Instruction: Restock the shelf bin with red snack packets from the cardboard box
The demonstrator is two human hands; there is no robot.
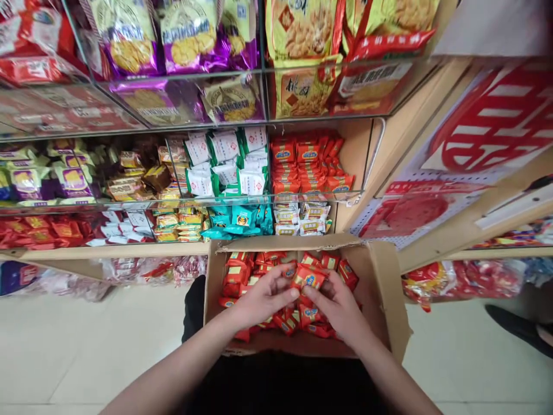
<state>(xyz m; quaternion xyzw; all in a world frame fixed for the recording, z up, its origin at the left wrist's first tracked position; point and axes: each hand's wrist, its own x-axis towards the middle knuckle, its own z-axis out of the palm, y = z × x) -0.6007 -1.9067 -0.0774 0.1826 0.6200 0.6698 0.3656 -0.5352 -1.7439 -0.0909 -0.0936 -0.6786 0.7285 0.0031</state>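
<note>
Over an open cardboard box (391, 300), both of my hands are closed around small red snack packets. My right hand (341, 308) grips a red packet (311, 278) with a blue and yellow label, thumb on its front. From the other side, my left hand (263, 297) curls its fingers at the packet's left edge, where another bit of red wrapper shows. Whether that is a second packet I cannot tell. Many loose red packets (287, 324) fill the box beneath my hands, lying at mixed angles.
Behind the box, a shelf compartment holds stacked red packets (302, 164), beside white and green packets (227, 158). Teal packets (242, 216) sit lower. A clear shelf lip (319, 199) crosses in front. Larger snack bags (302, 34) hang overhead. At right, a person's dark shoe (518, 328) shows.
</note>
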